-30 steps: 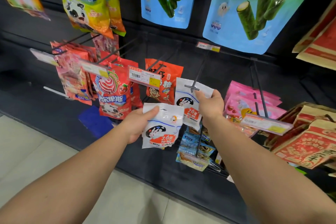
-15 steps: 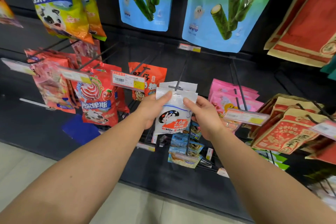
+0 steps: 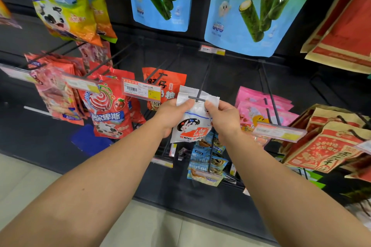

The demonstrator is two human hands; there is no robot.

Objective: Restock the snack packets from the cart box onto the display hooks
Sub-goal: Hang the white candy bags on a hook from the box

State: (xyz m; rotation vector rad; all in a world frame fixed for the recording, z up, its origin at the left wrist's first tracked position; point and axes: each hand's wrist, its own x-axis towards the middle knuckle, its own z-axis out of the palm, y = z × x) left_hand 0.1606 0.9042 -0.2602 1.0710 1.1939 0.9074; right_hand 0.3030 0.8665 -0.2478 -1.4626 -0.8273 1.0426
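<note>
- At the tip of the centre display hook (image 3: 197, 98), your left hand (image 3: 170, 115) and right hand (image 3: 223, 118) each pinch a top corner of one white snack packet (image 3: 191, 124).
- The packet's top edge sits against the hook's crossbar; a second white packet lies directly behind it.
- Just left hangs an orange packet (image 3: 170, 84) behind a price tag (image 3: 141, 91); pink packets (image 3: 259, 106) hang to the right.
</note>
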